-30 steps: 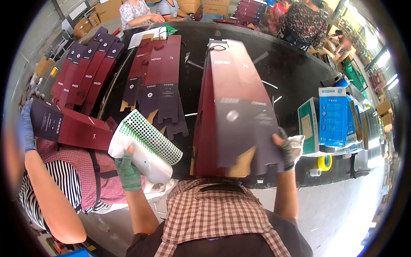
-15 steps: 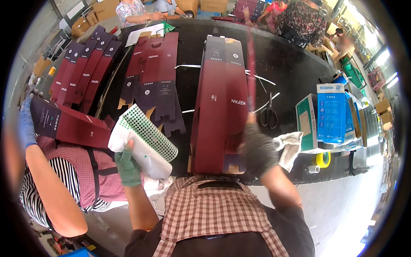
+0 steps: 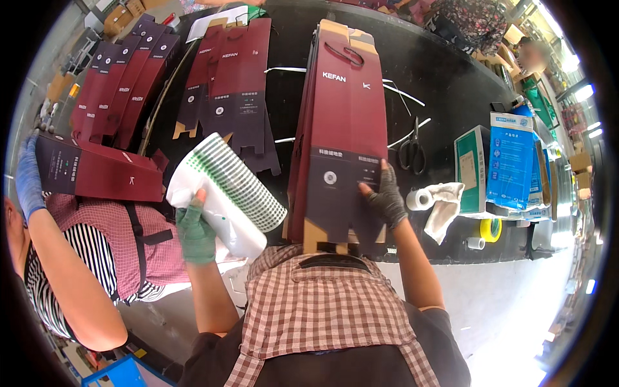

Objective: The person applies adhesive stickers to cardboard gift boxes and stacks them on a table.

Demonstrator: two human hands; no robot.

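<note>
My left hand (image 3: 196, 233), in a green glove with bare fingertips, is closed around a curled bundle of white sticker sheets (image 3: 227, 205) with rows of green dots. In front of me lies a stack of flattened maroon and dark-grey cartons; the top carton (image 3: 345, 122) has its dark end toward me and a dark cord handle (image 3: 344, 54) at its far end. My right hand (image 3: 385, 201), in a dark grey glove with bare fingertips, grips this carton's right edge near the dark end, thumb on its face. The fingers under the edge are hidden.
Black scissors (image 3: 412, 151), a white tape roll (image 3: 420, 199), a white cloth (image 3: 443, 209) and yellow tape (image 3: 491, 229) lie to the right, near blue boxes (image 3: 509, 161). More flat cartons (image 3: 235, 77) lie at left. A co-worker's blue-gloved hand (image 3: 29, 180) holds a maroon carton (image 3: 109, 169).
The carton that stood edge-on in my right hand now lies flat on the stack. My right hand has slowed at its edge. The sticker sheets have shifted slightly right in my left hand.
</note>
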